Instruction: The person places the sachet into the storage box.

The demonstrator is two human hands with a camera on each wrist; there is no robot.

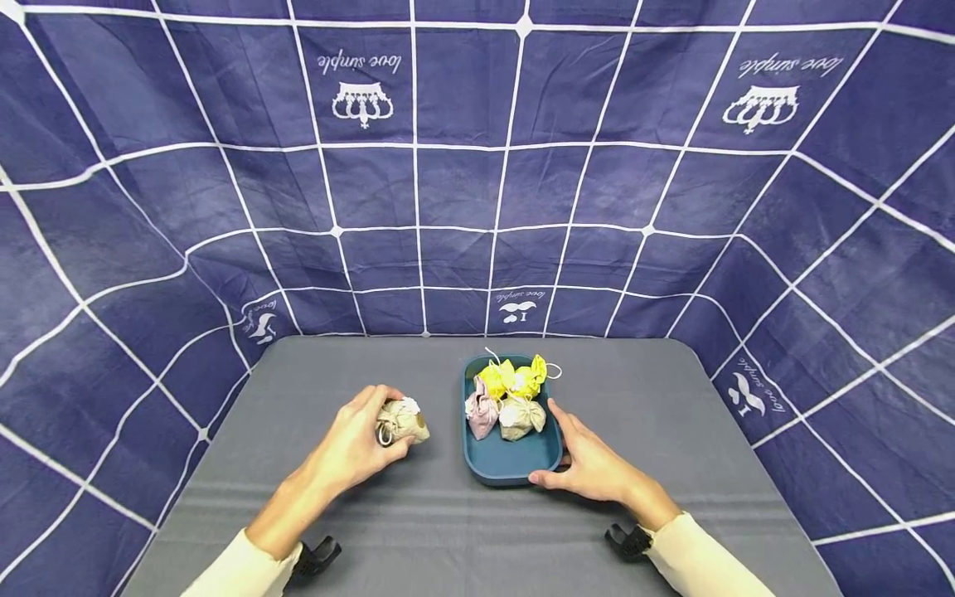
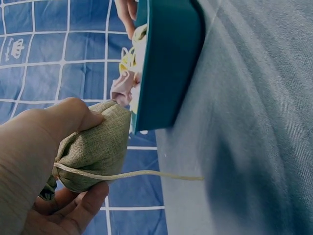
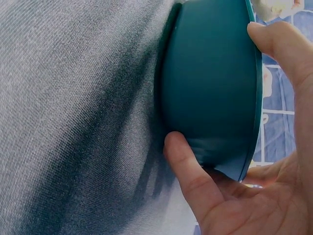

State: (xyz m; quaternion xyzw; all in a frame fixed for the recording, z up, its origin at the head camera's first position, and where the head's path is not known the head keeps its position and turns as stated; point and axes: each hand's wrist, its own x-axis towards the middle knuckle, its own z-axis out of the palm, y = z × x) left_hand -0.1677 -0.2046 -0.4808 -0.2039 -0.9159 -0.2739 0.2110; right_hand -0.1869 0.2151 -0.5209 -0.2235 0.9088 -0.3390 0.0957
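My left hand (image 1: 356, 441) grips a beige drawstring pouch (image 1: 404, 421) between thumb and fingers, left of a blue plastic bin (image 1: 507, 468). In the left wrist view the cloth pouch (image 2: 100, 144) trails a pale cord towards the table. My right hand (image 1: 594, 464) holds the bin at its near right corner. The right wrist view has the thumb at the rim and other fingers low around the bin's wall (image 3: 212, 78). Inside the bin lie two yellow pouches (image 1: 528, 379), a pink pouch (image 1: 482, 412) and another beige pouch (image 1: 522, 418), towards its far end.
A grey cloth-covered table (image 1: 358, 514) lies under both hands. Behind it and along both sides hangs a blue curtain (image 1: 462, 182) with a white grid. Black straps sit at both wrists, next to cream sleeves (image 1: 701, 555).
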